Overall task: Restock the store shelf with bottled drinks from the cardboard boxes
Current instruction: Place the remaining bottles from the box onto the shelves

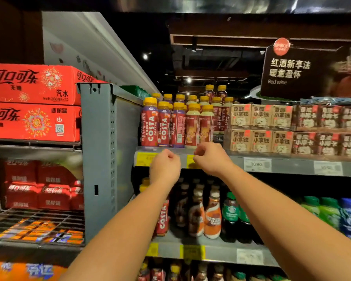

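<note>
Yellow-capped Costa coffee bottles point(150, 122) stand upright in a tight block at the left end of the top shelf point(288, 166). Their long axes are vertical and their labels face you, and they sit directly above and just behind both of your hands. Your left grip point(166, 165) is curled into a loose fist against the shelf's front lip, beside the yellow price tag point(144, 159). Your right grip point(210, 156) is curled the same way just beside it, a little higher and closer to the bottle bases. Neither holds a bottle, and I can see nothing pinched in either. The front row ends right over your right grip, so that hand looks the nearer one for any straightening. It would need to uncurl and rise past the lip to meet a bottle side-on. No opened box shows; only sealed red Coca-Cola cartons point(32, 86) are stacked well off to your left, so fresh stock probably lies outside your view.
</note>
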The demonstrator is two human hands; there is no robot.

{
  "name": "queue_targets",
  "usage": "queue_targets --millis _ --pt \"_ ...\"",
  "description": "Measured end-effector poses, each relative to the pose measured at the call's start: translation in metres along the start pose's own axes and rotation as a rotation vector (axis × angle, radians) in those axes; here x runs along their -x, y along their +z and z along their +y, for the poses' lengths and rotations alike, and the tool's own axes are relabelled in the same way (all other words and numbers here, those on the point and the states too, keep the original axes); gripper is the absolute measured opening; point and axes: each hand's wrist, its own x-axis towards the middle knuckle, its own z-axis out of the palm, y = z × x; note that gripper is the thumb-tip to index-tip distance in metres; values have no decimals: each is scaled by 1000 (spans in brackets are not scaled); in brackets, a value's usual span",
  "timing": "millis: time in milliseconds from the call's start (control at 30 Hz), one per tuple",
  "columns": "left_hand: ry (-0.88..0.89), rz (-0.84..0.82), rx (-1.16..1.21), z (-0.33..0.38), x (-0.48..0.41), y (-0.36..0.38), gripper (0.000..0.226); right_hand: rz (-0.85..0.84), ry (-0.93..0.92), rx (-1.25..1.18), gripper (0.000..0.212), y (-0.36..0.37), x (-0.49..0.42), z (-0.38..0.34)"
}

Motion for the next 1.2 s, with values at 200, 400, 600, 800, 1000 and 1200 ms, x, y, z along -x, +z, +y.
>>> queue_targets --millis 200,400,600,800,1000,1200 --pt "69 -299 -423 3 102 54 17 -313 -34 417 19 -16 107 78" --pt "178 -578 -553 1 196 114 18 -428 79 455 26 -16 188 150" --pt "133 -751 -593 -35 263 156 21 -562 200 358 18 16 258 193" --pt "72 -986 -616 -96 324 183 20 -744 322 314 15 69 330 228" --pt "20 -1182 -621 -170 383 202 18 -886 450 254 11 146 405 256" --pt "-17 -1369 -655 -255 427 217 23 -1021 592 214 18 226 472 275"
